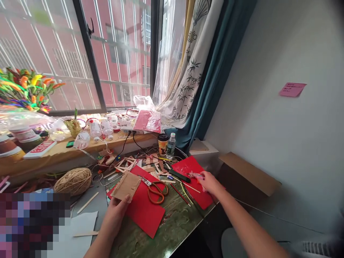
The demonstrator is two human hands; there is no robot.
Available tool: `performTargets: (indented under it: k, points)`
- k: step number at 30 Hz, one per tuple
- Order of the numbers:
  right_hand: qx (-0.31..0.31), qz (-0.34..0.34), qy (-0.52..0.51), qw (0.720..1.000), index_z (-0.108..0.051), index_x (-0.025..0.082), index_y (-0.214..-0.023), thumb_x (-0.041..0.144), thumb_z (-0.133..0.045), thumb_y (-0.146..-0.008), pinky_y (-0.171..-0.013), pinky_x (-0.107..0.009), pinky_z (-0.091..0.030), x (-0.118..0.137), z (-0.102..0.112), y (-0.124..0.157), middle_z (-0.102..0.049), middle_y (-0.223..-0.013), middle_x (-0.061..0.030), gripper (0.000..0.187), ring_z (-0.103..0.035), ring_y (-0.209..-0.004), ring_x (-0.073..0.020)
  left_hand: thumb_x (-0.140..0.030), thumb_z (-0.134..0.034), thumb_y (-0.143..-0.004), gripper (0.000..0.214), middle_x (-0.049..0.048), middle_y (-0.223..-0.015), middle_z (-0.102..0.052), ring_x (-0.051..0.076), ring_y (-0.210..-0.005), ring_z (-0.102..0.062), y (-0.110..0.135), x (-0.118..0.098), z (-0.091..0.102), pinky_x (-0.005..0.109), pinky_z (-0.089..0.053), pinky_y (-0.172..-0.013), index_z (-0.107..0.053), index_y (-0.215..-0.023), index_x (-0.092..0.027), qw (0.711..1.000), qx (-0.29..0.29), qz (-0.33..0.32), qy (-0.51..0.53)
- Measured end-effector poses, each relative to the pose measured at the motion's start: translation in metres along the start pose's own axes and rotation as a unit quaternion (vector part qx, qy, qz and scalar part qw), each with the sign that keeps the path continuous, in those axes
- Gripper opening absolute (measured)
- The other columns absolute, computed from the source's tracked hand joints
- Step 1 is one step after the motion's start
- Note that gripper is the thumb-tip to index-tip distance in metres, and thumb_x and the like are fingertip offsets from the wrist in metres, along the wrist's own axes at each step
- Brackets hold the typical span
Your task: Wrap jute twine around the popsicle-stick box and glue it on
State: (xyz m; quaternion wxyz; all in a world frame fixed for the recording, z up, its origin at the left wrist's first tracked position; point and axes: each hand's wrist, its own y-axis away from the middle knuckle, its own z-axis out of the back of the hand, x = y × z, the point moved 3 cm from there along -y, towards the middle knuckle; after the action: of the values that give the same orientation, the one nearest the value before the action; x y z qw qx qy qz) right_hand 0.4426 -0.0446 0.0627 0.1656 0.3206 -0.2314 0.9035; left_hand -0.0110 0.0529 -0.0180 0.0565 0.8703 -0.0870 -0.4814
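My left hand (pixel 116 214) grips the near edge of a flat panel of glued wooden sticks (pixel 126 185), held over a red paper sheet (pixel 143 211) on the green table (pixel 174 225). My right hand (pixel 209 182) reaches out to the right, fingers closed on a small pinkish tool (pixel 194 175) above a second red sheet (pixel 192 168). Orange-handled scissors (pixel 156 190) lie between the two hands. Loose wooden sticks (pixel 153 168) are scattered behind them.
A ball of twine (pixel 73 181) sits at the left. A coffee cup (pixel 162 144) and a water bottle (pixel 171 146) stand at the table's back. The window ledge (pixel 53 152) holds jars and bright pipe-cleaner flowers (pixel 24 89). A cardboard box (pixel 249 173) stands right of the table.
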Motion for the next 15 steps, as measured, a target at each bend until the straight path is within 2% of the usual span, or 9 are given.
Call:
performTargets:
  k: [3,5,10,15]
  points:
    - [0.03,-0.072,0.047,0.996,-0.07,0.023,-0.08,0.029,-0.078,-0.075,-0.065,-0.032,-0.05,-0.051,-0.001,0.0,-0.073,-0.073,-0.0035,0.012,-0.07,-0.066,-0.0231,-0.018,-0.089,-0.079,0.05,0.0084,-0.135,-0.073,0.03,-0.134,-0.065,-0.005,0.006,0.007,0.047,-0.048,-0.12,-0.068,-0.124,-0.026,0.999,-0.023,0.0,-0.039]
    - [0.044,-0.112,0.075,0.99,-0.071,0.022,-0.085,0.029,-0.077,-0.075,-0.066,-0.031,-0.049,-0.072,-0.011,0.002,-0.075,-0.079,-0.0053,0.013,-0.071,-0.072,-0.0243,-0.02,-0.093,-0.076,0.057,0.0102,-0.138,-0.071,0.032,-0.137,-0.063,-0.007,0.007,0.007,0.051,-0.044,-0.123,-0.066,-0.126,-0.025,0.998,-0.028,0.002,-0.059]
    - [0.076,-0.165,0.114,0.977,-0.071,0.019,-0.089,0.023,-0.074,-0.077,-0.068,-0.029,-0.044,-0.089,-0.029,0.0,-0.074,-0.084,-0.0071,0.013,-0.069,-0.075,-0.0228,-0.037,-0.092,-0.078,0.063,0.0133,-0.144,-0.067,0.037,-0.141,-0.058,-0.007,0.006,0.004,0.059,-0.037,-0.124,-0.062,-0.132,-0.024,0.997,-0.027,0.013,-0.075]
    - [0.08,-0.175,0.109,0.975,-0.07,0.02,-0.091,0.022,-0.066,-0.084,-0.07,-0.029,-0.045,-0.101,-0.026,-0.007,-0.072,-0.078,-0.0047,0.008,-0.067,-0.071,-0.0217,-0.042,-0.092,-0.075,0.07,0.0112,-0.145,-0.067,0.037,-0.142,-0.057,-0.005,0.004,0.003,0.058,-0.039,-0.124,-0.06,-0.135,-0.027,0.996,-0.032,0.022,-0.082]
